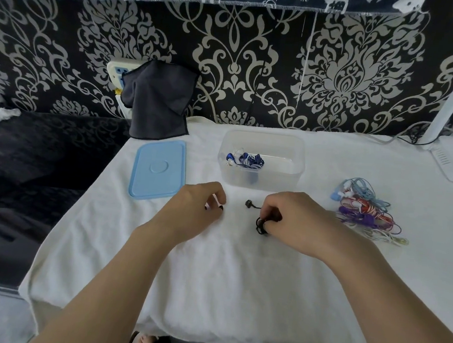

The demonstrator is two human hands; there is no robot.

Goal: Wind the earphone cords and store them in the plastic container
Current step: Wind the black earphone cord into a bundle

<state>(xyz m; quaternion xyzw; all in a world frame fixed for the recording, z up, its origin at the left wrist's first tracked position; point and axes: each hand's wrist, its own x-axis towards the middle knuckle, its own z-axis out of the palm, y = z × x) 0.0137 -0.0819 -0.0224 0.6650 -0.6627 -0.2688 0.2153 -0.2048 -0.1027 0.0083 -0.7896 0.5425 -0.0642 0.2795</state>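
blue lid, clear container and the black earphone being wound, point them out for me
blue lid [159, 169], head view, on the round mark at its middle
clear container [298, 161], head view, on its right wall
black earphone [261, 226], head view, on the coiled cord at the right hand's fingers

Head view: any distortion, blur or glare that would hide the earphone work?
Head view: wide-angle bending curves the wall and the towel-covered table edges; lighting is soft and even, with faint shadows and no glare; the clear plastic container and blue earphones read sharply; the black earphone cord in the right hand is small, its coils hard to resolve; the left hand looks slightly soft.
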